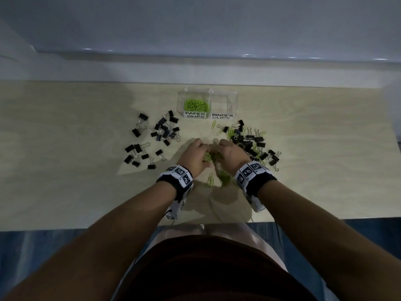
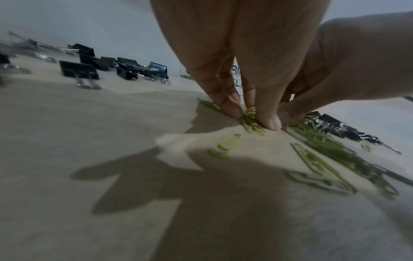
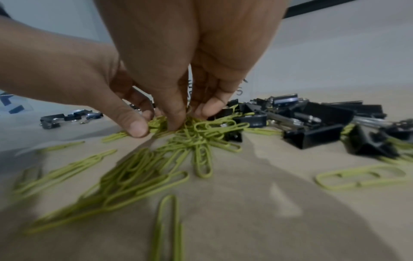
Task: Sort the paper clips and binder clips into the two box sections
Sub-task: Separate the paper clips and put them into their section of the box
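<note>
A: Fig. shows? Hands?
B: Left hand (image 1: 193, 156) & right hand (image 1: 231, 153), fingers curled, both pinching green paper clips (image 3: 196, 136) on bench (image 1: 65, 187).
A: Box (image 1: 207, 103)?
B: Behind hands; paper clips in left section. Binder clips (image 1: 160, 131) scattered both sides.

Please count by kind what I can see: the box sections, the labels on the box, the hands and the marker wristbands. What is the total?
Box sections: 2
Labels: 2
Hands: 2, left hand and right hand, both pinching green paper clips
Wristbands: 2
Total: 8
</note>
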`<action>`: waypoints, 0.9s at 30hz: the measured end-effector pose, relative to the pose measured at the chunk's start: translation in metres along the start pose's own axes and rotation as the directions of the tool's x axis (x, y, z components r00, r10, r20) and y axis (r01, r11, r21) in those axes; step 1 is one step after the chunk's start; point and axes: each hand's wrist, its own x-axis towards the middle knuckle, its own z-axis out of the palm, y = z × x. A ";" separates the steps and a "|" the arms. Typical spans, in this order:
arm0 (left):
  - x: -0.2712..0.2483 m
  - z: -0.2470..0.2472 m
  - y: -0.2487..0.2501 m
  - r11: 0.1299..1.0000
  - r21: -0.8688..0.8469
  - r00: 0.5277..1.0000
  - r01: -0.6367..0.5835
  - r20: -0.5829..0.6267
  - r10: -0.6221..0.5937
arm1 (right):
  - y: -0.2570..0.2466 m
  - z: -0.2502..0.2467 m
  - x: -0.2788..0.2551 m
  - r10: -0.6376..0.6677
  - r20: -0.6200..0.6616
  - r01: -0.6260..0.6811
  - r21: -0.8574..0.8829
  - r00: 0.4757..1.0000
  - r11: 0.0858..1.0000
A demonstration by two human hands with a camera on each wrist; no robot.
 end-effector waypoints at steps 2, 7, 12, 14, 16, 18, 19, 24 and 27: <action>0.002 -0.002 0.005 1.000 0.002 1.000 -0.003 0.004 0.003 | 0.001 0.000 -0.003 0.030 -0.024 -0.030 0.004 0.999 1.000; 0.007 -0.009 0.007 0.988 0.140 0.996 -0.068 0.071 0.059 | 0.007 -0.005 -0.012 0.034 -0.127 -0.020 0.106 0.991 0.994; 0.006 -0.017 -0.006 0.974 0.186 0.990 -0.129 0.084 0.115 | 0.018 -0.007 -0.016 0.320 -0.169 -0.207 0.476 0.932 0.854; 0.005 -0.020 -0.010 0.976 0.168 0.989 -0.140 0.070 0.130 | 0.018 -0.014 -0.011 0.395 -0.166 -0.230 0.591 0.903 0.773; 0.005 -0.022 -0.012 0.980 0.139 0.988 -0.144 0.081 0.134 | 0.014 -0.027 -0.002 0.419 -0.203 -0.189 0.667 0.885 0.721; 0.005 -0.024 -0.014 0.987 0.092 0.988 -0.129 0.094 0.120 | 0.006 -0.048 0.011 0.408 -0.249 -0.126 0.703 0.878 0.700; 0.006 -0.026 -0.015 0.993 0.051 0.990 -0.110 0.090 0.105 | 0.002 -0.058 0.021 0.395 -0.268 -0.096 0.711 0.879 0.696; 0.013 -0.053 -0.016 0.983 -0.184 0.995 -0.029 -0.097 0.011 | -0.014 -0.092 0.085 0.330 -0.375 0.010 0.673 0.866 0.739; 0.025 -0.087 -0.010 0.962 -0.271 0.970 -0.011 -0.237 -0.055 | -0.022 -0.091 0.110 0.304 -0.340 -0.036 0.613 0.890 0.790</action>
